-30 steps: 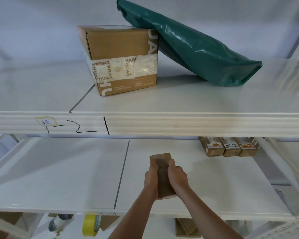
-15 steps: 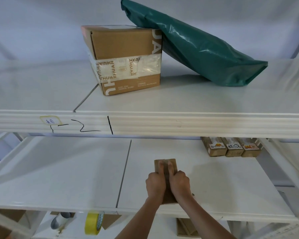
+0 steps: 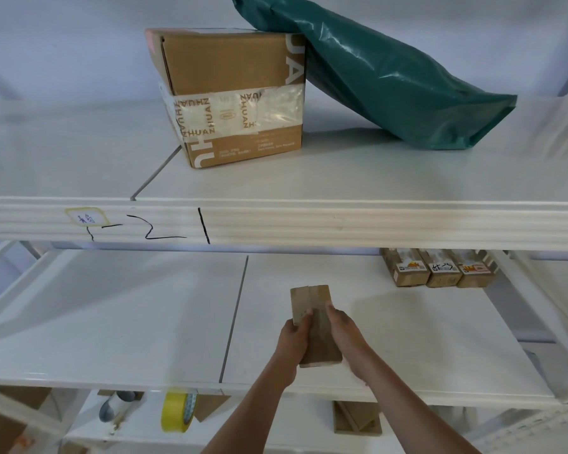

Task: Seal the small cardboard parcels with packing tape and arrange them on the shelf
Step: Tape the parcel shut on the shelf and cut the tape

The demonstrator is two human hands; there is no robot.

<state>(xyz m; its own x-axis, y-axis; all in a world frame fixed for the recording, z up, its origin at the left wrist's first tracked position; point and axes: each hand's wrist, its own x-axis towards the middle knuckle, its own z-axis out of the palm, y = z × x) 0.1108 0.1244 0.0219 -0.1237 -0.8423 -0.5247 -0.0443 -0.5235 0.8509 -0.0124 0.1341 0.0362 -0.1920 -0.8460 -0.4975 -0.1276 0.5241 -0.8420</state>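
A small brown cardboard parcel [image 3: 312, 299] lies lengthwise on the middle white shelf [image 3: 145, 322], with a strip of tape running along its top. My left hand [image 3: 292, 339] grips its left side, fingers curled over the top edge. My right hand [image 3: 345, 332] holds the right side, its fingers lying along the parcel's top. Three small taped parcels [image 3: 440, 268] stand side by side at the back right of the same shelf.
On the upper shelf sit a large taped carton [image 3: 233, 93] and a green plastic mailer bag [image 3: 391, 73] leaning on it. Below the middle shelf are a yellow tape roll [image 3: 176, 411], a grey roll [image 3: 115, 404] and cardboard pieces [image 3: 356, 417].
Both hands slid back along the parcel toward me, uncovering its far end. The parcel now lies flat on the shelf; a second ago its near end was lifted.
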